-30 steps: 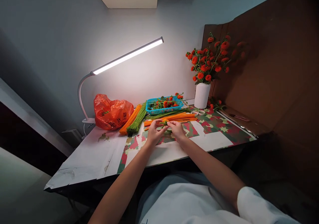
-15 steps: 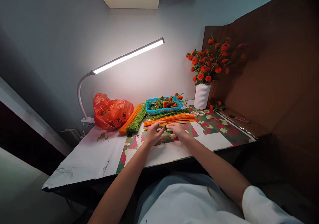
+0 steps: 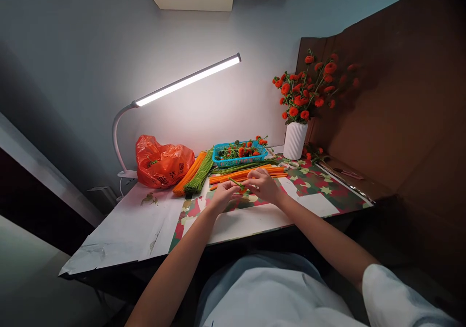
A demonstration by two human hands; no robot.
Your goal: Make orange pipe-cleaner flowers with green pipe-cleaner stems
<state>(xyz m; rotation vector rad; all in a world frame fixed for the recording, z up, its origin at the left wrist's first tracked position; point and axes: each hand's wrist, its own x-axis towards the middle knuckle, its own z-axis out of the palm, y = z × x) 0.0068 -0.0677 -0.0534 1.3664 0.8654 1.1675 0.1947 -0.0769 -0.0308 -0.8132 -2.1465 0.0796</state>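
Between my hands is a small orange flower with a green stem (image 3: 237,184), its stem pointing up to the left and its orange head low. My left hand (image 3: 223,197) pinches it from the left. My right hand (image 3: 265,185) is at its right side, fingers bent against the green part. Just behind the hands lie loose orange stems (image 3: 269,171). A blue basket (image 3: 240,160) behind them holds orange flowers with green leaves. To its left are a bundle of green stems (image 3: 200,175) and a bundle of orange stems (image 3: 189,174).
A red plastic bag (image 3: 163,164) sits at the left beside a lit lamp (image 3: 189,79). A white ribbed vase (image 3: 294,141) with orange flowers stands at the back right. Rolls of tape (image 3: 293,165) and scissors (image 3: 348,173) lie on the right, near a cardboard panel (image 3: 393,84).
The small flower has turned so that its stem points up to the left. My right hand has lifted slightly and turned over, with its fingers bent more. My left hand has dropped a little.
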